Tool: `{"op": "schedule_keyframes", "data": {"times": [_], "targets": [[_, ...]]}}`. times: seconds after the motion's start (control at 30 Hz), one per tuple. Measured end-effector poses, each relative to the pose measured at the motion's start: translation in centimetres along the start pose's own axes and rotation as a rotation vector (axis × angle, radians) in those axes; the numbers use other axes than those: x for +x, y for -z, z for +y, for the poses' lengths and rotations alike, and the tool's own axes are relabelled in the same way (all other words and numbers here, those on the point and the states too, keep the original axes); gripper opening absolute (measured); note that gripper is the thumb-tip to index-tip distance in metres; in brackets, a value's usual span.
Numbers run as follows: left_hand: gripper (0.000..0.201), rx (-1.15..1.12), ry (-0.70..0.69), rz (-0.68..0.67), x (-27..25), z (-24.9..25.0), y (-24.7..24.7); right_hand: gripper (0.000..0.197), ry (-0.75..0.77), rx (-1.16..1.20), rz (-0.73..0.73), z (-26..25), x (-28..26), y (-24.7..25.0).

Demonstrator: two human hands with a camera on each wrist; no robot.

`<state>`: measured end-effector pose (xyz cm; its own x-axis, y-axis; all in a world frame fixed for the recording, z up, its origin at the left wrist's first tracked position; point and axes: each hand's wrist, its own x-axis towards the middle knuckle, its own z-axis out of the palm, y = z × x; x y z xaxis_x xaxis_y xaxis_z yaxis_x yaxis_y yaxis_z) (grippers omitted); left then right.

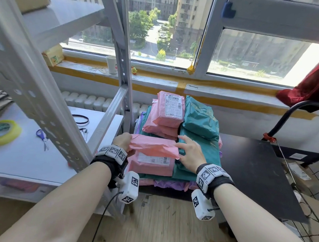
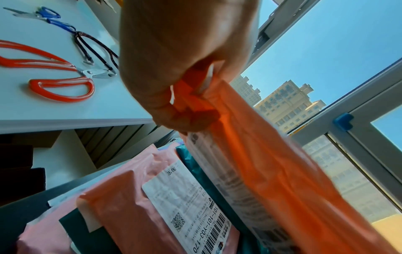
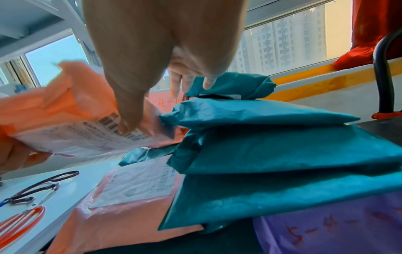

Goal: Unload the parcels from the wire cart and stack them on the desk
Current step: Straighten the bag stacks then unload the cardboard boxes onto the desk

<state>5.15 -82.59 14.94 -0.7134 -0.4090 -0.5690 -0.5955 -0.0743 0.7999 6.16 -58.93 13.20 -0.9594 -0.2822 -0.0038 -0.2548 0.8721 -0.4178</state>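
Note:
A pink parcel hangs just above the stack of parcels on the black desk. My left hand grips its crumpled left end, fingers curled round the plastic. My right hand is at the parcel's right end with fingers straight, and its thumb touches the label side. Below lies another pink parcel with a white label. Teal parcels are piled to the right, two pink ones at the back and a purple one at the bottom.
A grey metal shelf upright stands close on the left. The white table behind it holds scissors and a tape roll. A black cart handle and wire mesh are at the right.

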Motion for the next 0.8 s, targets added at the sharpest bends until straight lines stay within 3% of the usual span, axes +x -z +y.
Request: {"op": "schedule_keyframes", "data": {"times": [0.07, 0.17, 0.23, 0.3, 0.37, 0.53, 0.67, 0.8], "targets": [[0.039, -0.057, -0.041, 0.026, -0.3, 0.1, 0.1, 0.025, -0.008, 0.124, 0.019, -0.1, 0.5, 0.3], [0.086, -0.136, -0.039, -0.024, -0.4, 0.3, 0.0, 0.018, -0.091, 0.514, 0.037, -0.5, 1.0, 0.7], [0.105, -0.023, -0.13, -0.005, -0.3, 0.3, -0.1, 0.013, -0.117, 0.73, 0.095, -0.9, 1.3, 0.9], [0.094, 0.096, -0.224, -0.031, -1.3, 0.7, -0.1, 0.014, -0.152, 0.803, 0.134, -1.3, 1.5, 1.5], [0.063, 0.017, -0.271, -0.107, -2.0, 0.6, -0.1, 0.02, -0.184, 0.802, 0.135, -1.3, 1.8, 1.6], [0.057, -0.104, -0.158, -0.134, -0.1, -2.0, -0.3, 0.029, -0.218, 0.66, 0.125, -0.1, 1.9, 1.1], [0.045, -0.274, -0.077, -0.058, 1.8, -4.2, -0.5, 0.02, -0.295, 0.542, 0.2, 1.7, 1.1, 0.9], [0.04, -0.142, -0.116, 0.2, 3.0, -5.5, -0.5, 0.017, -0.316, 0.43, 0.264, 3.5, 0.7, 0.3]]}}
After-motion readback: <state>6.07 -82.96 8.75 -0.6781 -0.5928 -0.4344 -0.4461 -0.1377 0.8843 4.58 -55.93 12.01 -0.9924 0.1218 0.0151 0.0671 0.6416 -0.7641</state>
